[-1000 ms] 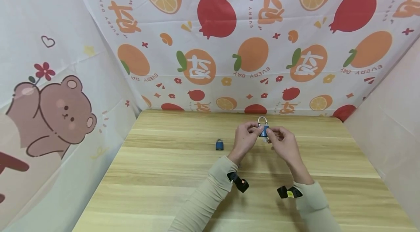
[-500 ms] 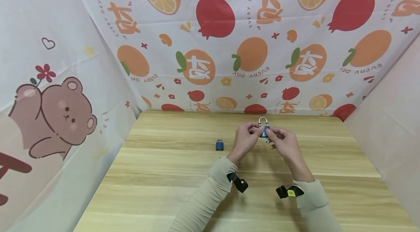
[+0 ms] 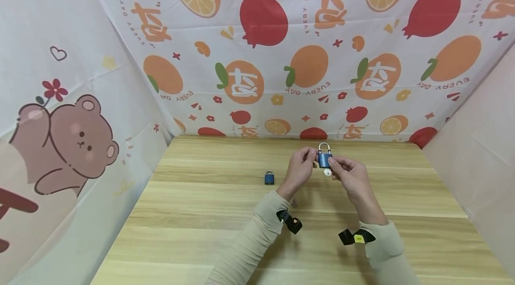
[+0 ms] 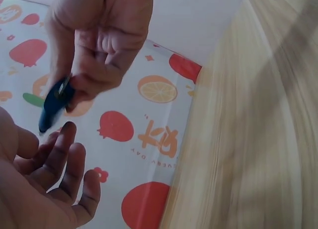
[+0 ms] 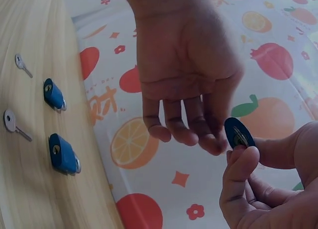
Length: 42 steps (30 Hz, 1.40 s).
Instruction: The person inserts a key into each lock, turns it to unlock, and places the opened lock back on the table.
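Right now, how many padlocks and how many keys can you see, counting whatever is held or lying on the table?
Padlocks: 3 (held padlock, far padlock, near padlock)
Keys: 2 (far key, near key, both loose on the table)
Total: 5

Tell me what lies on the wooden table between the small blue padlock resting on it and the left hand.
Only bare wooden table shows between the small blue padlock and the left hand, seen in the head view.
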Tool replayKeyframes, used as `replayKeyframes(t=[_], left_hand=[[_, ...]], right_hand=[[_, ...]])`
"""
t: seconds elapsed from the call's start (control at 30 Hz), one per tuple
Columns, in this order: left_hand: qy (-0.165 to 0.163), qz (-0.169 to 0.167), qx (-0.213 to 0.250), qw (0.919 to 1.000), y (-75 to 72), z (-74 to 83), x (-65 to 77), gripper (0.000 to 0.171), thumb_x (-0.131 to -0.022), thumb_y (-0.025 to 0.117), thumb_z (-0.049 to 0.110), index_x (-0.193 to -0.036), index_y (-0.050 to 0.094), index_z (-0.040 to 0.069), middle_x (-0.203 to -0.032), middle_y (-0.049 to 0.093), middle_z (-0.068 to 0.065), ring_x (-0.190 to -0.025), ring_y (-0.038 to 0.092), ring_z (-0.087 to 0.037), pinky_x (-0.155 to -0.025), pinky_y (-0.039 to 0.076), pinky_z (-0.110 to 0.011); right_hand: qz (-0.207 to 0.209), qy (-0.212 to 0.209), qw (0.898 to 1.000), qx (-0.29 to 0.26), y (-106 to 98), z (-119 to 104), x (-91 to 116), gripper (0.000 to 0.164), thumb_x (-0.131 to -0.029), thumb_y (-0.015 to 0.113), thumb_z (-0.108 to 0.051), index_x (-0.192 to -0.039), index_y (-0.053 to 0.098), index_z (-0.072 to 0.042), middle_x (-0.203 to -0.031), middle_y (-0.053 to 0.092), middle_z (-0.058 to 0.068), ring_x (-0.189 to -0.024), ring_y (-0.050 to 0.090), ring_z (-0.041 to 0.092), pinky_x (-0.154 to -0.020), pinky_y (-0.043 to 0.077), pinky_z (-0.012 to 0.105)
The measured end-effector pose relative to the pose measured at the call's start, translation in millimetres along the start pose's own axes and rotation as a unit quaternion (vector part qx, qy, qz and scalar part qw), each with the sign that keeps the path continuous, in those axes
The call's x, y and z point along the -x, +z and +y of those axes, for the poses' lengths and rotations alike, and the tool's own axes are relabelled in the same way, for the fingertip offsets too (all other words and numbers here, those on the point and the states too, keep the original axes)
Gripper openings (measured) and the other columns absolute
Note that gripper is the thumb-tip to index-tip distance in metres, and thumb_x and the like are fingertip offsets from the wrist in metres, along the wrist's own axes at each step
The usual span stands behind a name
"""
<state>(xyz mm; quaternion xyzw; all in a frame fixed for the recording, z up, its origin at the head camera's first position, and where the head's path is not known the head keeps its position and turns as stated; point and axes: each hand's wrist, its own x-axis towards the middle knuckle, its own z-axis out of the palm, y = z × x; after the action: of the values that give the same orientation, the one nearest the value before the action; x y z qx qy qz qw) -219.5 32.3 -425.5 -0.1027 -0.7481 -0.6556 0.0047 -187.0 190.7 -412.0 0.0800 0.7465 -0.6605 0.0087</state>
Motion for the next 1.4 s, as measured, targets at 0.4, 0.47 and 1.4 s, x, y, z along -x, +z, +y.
replayKeyframes(t=[0.4,0.47,1.4], left_hand=[[0.04,-0.094,0.019,0.9946,-4.1,-7.8,-16.5,0.028,-0.107,0.052,0.018,-0.127,0.067,0.006,-0.116,0.07,-0.019,-0.089,0.063,-0.013,-0.08,0.057,-0.032],[0.047,-0.122,0.036,0.9907,-4.1,-7.4,-18.7,0.03,-0.107,0.05,0.019,-0.13,0.065,0.006,-0.122,0.069,-0.02,-0.096,0.065,-0.013,-0.084,0.058,-0.031],[-0.006,-0.194,0.261,0.9457,-12.2,-15.0,-22.6,0.035,-0.107,0.045,0.005,-0.137,0.045,-0.013,-0.098,0.072,0.012,-0.094,0.069,-0.002,-0.084,0.056,-0.018]], right_hand=[[-0.032,-0.004,0.999,-0.041,-1,-9,14,0.045,-0.1,0.065,-0.024,-0.128,0.059,0.011,-0.085,0.067,-0.011,-0.072,0.057,0.003,-0.067,0.053,0.016],[-0.041,-0.005,0.998,-0.049,-2,-10,15,0.042,-0.1,0.066,-0.025,-0.125,0.062,0.009,-0.084,0.066,-0.01,-0.073,0.058,0.003,-0.068,0.054,0.016],[-0.096,0.0,0.991,-0.091,1,-9,22,0.013,-0.1,0.066,-0.022,-0.103,0.071,-0.01,-0.081,0.069,-0.009,-0.073,0.06,0.004,-0.067,0.053,0.017]])
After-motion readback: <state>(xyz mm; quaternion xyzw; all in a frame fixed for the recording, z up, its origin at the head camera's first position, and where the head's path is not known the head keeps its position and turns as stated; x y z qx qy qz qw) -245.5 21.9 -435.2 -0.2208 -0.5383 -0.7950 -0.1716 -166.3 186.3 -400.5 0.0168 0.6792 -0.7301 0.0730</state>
